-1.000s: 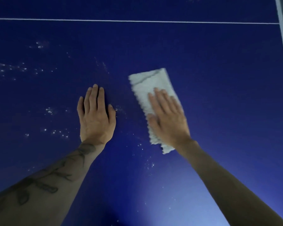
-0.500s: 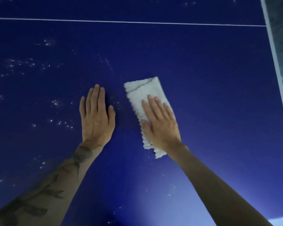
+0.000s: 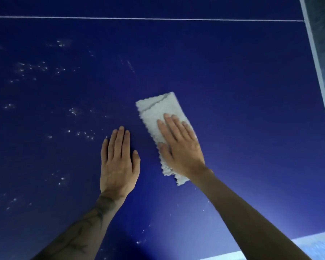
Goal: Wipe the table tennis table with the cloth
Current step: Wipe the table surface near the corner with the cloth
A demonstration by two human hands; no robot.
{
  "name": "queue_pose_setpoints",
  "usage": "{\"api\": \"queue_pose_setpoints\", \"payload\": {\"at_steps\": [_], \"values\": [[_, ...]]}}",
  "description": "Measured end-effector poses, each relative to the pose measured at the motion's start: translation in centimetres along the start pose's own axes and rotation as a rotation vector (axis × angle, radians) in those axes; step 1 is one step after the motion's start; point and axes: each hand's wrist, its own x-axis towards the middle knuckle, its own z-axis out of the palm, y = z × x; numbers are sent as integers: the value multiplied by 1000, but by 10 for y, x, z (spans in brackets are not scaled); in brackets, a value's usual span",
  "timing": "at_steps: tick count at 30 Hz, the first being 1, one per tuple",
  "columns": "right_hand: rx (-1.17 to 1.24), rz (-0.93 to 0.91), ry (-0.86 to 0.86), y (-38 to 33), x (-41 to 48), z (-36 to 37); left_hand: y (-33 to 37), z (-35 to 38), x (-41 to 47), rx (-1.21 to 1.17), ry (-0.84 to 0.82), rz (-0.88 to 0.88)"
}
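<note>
**Two hands on a blue table tennis table, one pressing a folded cloth.**

The right hand (image 3: 180, 147) lay flat, fingers straight, on a folded white cloth (image 3: 158, 111) with scalloped edges, which rested on the dark blue table (image 3: 242, 91). The left hand (image 3: 118, 162) lay palm down on the bare surface just beside the cloth, apart from it; its forearm bore a dark tattoo (image 3: 90, 222). Pale specks (image 3: 81, 134), possibly dust or droplets, were scattered to the left of the hands. A thin white line (image 3: 139, 18) crossed the far side of the table, meeting a white edge stripe (image 3: 315, 59) at right.
</note>
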Motion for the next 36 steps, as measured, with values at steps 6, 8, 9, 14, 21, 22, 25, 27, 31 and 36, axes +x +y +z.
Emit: {"api": "queue_pose_setpoints", "payload": {"at_steps": [6, 8, 9, 14, 21, 22, 25, 27, 31, 36], "values": [[44, 443, 51, 41, 11, -14, 0, 0, -1, 6, 17, 4], [51, 468, 76, 16, 25, -8, 2, -1, 0, 5, 15, 8], [44, 426, 76, 1, 27, -4, 2, -1, 1, 3, 16, 8], [12, 8, 23, -14, -22, 11, 3, -3, 1, -11, 4, 0], [49, 467, 79, 58, -10, -14, 2, -1, 0, -18, 23, -8], [60, 485, 88, 51, 1, -12, 2, -1, 0, -18, 26, -8], [57, 351, 81, 12, 12, -1, 3, -1, 0, -19, 30, -7], [27, 142, 56, -9, -9, 8, 2, -1, 0, -23, 31, -2], [7, 39, 56, 25, -59, 8, 2, -2, 0, -25, 26, -6], [33, 438, 104, 60, -43, -7, 4, -4, 0, -31, 9, -18]]}}
